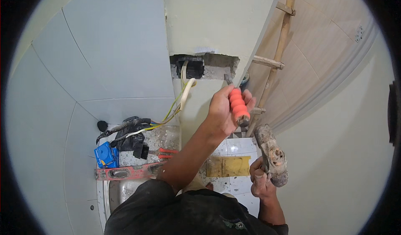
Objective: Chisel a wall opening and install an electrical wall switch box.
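My left hand point(220, 110) is closed round a chisel point(239, 104) with a ribbed orange grip. Its metal end points at the lower right part of a rough recess point(219, 71) cut in the wall; whether it touches is unclear. A black electrical box point(194, 69) sits in the left side of that recess, and a white cable with loose wires point(186, 96) hangs out of it. Lower down on the right, my right hand point(260, 183) grips a worn, dust-caked hammer point(273, 155), its head raised behind the chisel's struck end and apart from it. Fingers hide most of its handle.
A wooden ladder point(273, 74) leans at the right. On the dusty counter at left lie a red spirit level point(135, 171), a blue box point(106, 155), orange-handled pliers point(168, 152) and a black plastic bag point(131, 137), beside a sink point(119, 191). A yellow board point(227, 166) lies below.
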`<state>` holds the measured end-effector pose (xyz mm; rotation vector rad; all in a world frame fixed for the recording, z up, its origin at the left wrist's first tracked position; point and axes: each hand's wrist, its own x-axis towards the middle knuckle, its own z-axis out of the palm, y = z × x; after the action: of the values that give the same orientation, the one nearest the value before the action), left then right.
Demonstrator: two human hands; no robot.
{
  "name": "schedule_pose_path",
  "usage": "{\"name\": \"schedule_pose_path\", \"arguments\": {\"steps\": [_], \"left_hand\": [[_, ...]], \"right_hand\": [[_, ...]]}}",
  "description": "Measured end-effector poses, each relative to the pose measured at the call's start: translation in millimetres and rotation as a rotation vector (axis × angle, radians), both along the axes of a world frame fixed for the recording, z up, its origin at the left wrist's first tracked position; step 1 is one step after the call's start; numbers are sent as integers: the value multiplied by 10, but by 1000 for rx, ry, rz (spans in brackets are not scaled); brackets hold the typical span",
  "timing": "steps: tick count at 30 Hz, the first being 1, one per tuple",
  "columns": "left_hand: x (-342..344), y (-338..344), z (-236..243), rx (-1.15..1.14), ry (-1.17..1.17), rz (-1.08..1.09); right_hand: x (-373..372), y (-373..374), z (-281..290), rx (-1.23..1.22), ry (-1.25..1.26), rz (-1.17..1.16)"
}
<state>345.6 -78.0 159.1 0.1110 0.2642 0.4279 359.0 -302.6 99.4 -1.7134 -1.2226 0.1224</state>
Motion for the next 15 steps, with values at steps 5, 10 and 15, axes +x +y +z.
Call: {"name": "schedule_pose_path", "arguments": {"steps": [5, 10, 15], "left_hand": [[215, 98, -207, -236, -359, -94], [280, 136, 152, -323, -188, 44], [364, 175, 192, -424, -199, 3]], "right_hand": [[-127, 227, 329, 140, -22, -82], [-216, 312, 721, 268, -116, -72], [-65, 491, 814, -74, -137, -220]]}}
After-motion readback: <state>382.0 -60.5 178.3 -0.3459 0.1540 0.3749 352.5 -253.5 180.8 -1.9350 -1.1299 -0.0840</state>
